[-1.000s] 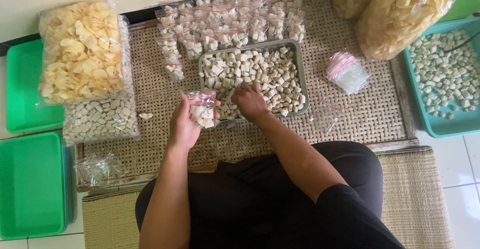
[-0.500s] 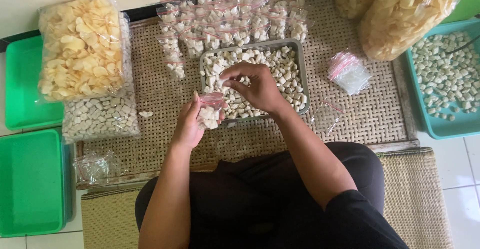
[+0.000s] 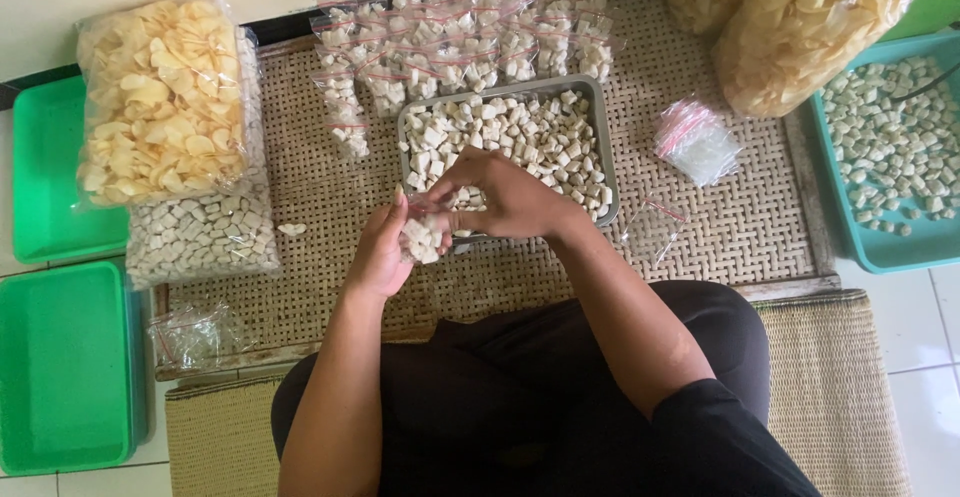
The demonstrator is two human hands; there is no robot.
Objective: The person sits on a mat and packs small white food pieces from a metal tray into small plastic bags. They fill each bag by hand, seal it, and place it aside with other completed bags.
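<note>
Where right hand [image 3: 505,197] earlier dug tray [image 3: 605,147], both grips now clasp bag [image 3: 425,239].

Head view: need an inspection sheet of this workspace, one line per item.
Surface: woven mat on a tiled floor.
Job's things: small clear bag, part filled with pale pieces; grey tray of the same pieces.
Clutter: rows of filled small bags, empty bags, big bags of chips, green trays.
Hands: left hand holds the bag; right hand is at its mouth.
Cables: nothing seen.
Surroundings: teal tray of pieces at right.
</note>
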